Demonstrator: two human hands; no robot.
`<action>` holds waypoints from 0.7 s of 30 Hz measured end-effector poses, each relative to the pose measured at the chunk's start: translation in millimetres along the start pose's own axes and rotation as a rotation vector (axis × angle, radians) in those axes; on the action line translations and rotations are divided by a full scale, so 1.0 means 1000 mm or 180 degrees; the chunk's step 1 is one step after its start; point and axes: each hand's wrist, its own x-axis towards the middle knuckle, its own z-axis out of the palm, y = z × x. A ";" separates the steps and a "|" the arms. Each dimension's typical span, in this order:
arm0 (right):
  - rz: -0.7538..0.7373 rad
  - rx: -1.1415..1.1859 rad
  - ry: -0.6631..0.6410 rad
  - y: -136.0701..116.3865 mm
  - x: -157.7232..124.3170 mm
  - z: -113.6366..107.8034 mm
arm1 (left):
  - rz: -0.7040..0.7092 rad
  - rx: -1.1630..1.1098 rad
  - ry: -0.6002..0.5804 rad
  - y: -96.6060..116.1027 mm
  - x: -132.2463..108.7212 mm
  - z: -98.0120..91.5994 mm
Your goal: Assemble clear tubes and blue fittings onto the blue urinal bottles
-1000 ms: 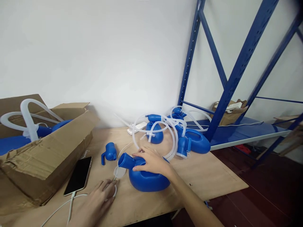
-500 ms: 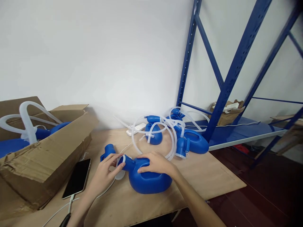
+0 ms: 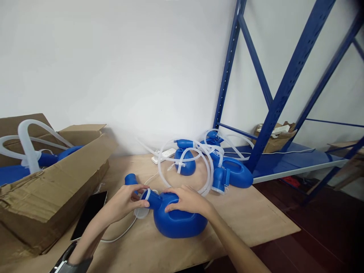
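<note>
A blue plastic urinal bottle [image 3: 179, 226] with a moulded handle lies on the table, its neck pointing left. My right hand [image 3: 189, 199] grips it from above around the handle. At the neck, my left hand [image 3: 125, 203] pinches the whitish ring [image 3: 146, 194] at the mouth between thumb and fingers. Behind my left hand stands a blue tubular fitting [image 3: 131, 179], partly hidden by the fingers. A translucent round cap [image 3: 141, 213] lies under the neck, close to my left fingertips.
At the left stands an open cardboard box [image 3: 71, 178] holding blue parts and hoses. A phone [image 3: 89, 214] lies beside it. Clear hoses [image 3: 209, 170], more blue bottles [image 3: 240, 173] and a power strip [image 3: 164, 155] are behind. The blue rack [image 3: 284, 94] rises at the right.
My left wrist has lifted and turned, and the thumb has slid lower along the bottle's mouth. The right hand keeps its hold. The view has shifted slightly.
</note>
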 end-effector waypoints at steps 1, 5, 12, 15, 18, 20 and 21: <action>0.0009 -0.0022 -0.0003 -0.001 0.000 -0.001 | -0.0017 0.0034 0.0035 0.002 0.000 -0.001; -0.0073 0.0049 0.0030 -0.002 0.001 -0.002 | -0.0075 -0.0013 -0.0068 0.009 0.006 -0.009; -0.0081 0.0061 0.0079 0.000 0.002 0.001 | -0.0166 -0.1160 -0.0367 0.014 0.036 0.012; -0.0067 0.0029 0.0075 -0.001 0.001 0.000 | -0.0155 -0.1503 -0.0246 0.010 0.043 0.043; -0.0078 0.0036 0.0065 0.000 0.001 0.001 | -0.0141 -0.1669 -0.0260 0.003 0.043 0.059; -0.0120 0.0052 0.0070 0.002 0.001 0.002 | -0.0122 -0.1620 -0.0251 -0.001 0.042 0.061; -0.0140 0.0054 0.0068 0.003 0.001 0.003 | -0.0073 -0.1531 -0.0213 -0.001 0.040 0.060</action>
